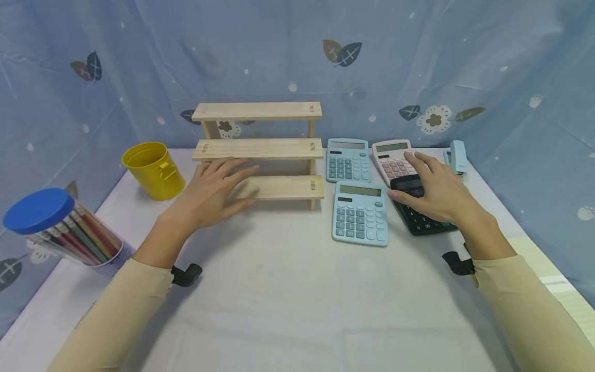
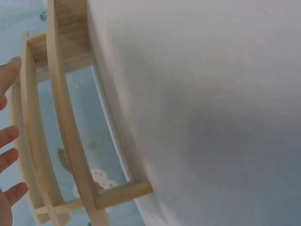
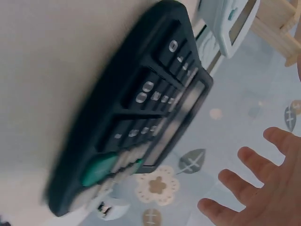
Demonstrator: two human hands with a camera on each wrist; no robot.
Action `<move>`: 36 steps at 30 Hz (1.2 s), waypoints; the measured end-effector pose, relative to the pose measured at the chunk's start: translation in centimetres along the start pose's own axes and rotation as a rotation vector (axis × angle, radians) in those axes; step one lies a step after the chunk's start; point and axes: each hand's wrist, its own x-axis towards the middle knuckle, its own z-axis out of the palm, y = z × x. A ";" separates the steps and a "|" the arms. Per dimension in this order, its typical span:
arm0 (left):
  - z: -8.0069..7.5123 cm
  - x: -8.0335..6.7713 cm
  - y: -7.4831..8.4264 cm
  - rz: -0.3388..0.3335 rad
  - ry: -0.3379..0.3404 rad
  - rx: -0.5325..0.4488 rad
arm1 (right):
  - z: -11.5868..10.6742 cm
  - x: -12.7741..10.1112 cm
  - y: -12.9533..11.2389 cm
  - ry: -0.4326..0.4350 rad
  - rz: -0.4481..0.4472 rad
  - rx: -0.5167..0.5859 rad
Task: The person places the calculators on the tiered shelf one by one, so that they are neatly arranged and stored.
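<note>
A three-step wooden shelf [image 1: 258,148] stands at the back of the table. My left hand [image 1: 211,192] hovers in front of its lower steps with fingers straight and spread, holding nothing; the left wrist view shows the fingertips [image 2: 8,141] beside the shelf's slats [image 2: 61,117]. My right hand [image 1: 429,188] hangs open over a black calculator [image 1: 418,217], fingers straight, not gripping it. The right wrist view shows the black calculator [image 3: 136,108] below the spread fingers [image 3: 249,188]. A light blue calculator [image 1: 359,212] lies just left of it.
A second blue calculator [image 1: 347,159] and a pink calculator [image 1: 392,159] lie behind. A blue stapler [image 1: 457,156] sits at the back right. A yellow cup [image 1: 153,170] stands left of the shelf, and a blue-lidded tub of pencils [image 1: 62,227] at the near left edge.
</note>
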 end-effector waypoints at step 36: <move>1.0 -3.3 -4.4 -0.350 -0.219 -0.323 | 2.5 -0.5 3.1 -0.296 0.179 0.143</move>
